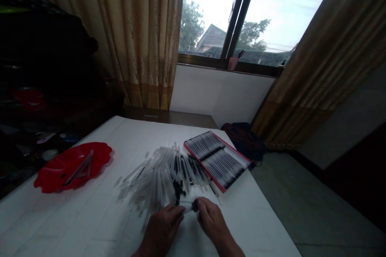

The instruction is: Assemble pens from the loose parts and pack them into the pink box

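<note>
My left hand (pixel 164 225) pinches one end of a translucent pen (pixel 188 210) just above the white table (pixel 253 229). At its other end, my right hand (pixel 210 217) has its fingers closed around the dark part, which looks like a black cap. Beyond my hands spreads a loose pile of clear pen barrels (pixel 153 178). Several dark-tipped pens (pixel 187 168) lie on the right side of this pile, with small black pieces (pixel 178 188) near my fingers. Fine detail of the held pen is blurred.
A red-edged box (pixel 224 188) with pens in two rows lies at the back right. On the left, a red scalloped tray (pixel 102 150) holds a few clear pieces. Dark cluttered shelving (pixel 60 108) borders the left side; a dark cloth bundle (pixel 244 136) sits beyond the box.
</note>
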Available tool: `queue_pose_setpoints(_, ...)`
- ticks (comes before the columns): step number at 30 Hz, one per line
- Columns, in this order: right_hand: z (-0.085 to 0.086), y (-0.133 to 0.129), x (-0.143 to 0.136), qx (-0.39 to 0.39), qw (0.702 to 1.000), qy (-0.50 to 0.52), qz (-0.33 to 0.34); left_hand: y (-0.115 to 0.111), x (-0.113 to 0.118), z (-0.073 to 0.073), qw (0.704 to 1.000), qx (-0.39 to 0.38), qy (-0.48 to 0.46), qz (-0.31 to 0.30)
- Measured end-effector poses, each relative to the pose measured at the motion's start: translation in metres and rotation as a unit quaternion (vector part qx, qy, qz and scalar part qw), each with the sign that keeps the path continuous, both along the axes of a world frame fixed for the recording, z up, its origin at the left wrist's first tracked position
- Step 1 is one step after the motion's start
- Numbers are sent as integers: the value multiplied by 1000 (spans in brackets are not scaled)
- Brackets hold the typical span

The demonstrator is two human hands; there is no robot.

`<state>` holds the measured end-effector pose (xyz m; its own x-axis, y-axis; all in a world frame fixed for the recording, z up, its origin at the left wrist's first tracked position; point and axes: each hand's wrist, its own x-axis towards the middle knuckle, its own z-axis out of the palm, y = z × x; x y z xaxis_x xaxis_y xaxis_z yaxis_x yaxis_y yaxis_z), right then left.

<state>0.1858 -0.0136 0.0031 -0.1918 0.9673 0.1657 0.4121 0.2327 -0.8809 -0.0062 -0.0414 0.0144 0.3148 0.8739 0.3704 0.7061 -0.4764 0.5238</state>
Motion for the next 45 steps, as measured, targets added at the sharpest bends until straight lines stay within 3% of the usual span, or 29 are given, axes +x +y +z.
queue_pose_setpoints(4, -5, 0, 11, -39, 994, 93, 38, 4, 2, -4, 1000, 10, -10, -8)
queue_pose_setpoints(15, 2, -5, -5, 30, 994, -95, -36, 2, -2, -8, 999, 21, 27, -22)
queue_pose_setpoints(22, 2, -8, 4, 11, 1000, 19, 7, 5, -3, -15, 999, 43, 14, -19)
queue_pose_setpoints(31, 1, -5, -3, 35, 995, -89, -19, 4, -2, -11, 999, 7, 24, -23)
queue_pose_setpoints(39, -3, -6, 8, 2, 999, 38, 16, 4, -2, -14, 999, 18, 22, -20)
queue_pose_setpoints(45, -1, -6, 4, 0, 1000, -7, 3, 3, -2, -16, 999, 14, 31, -20)
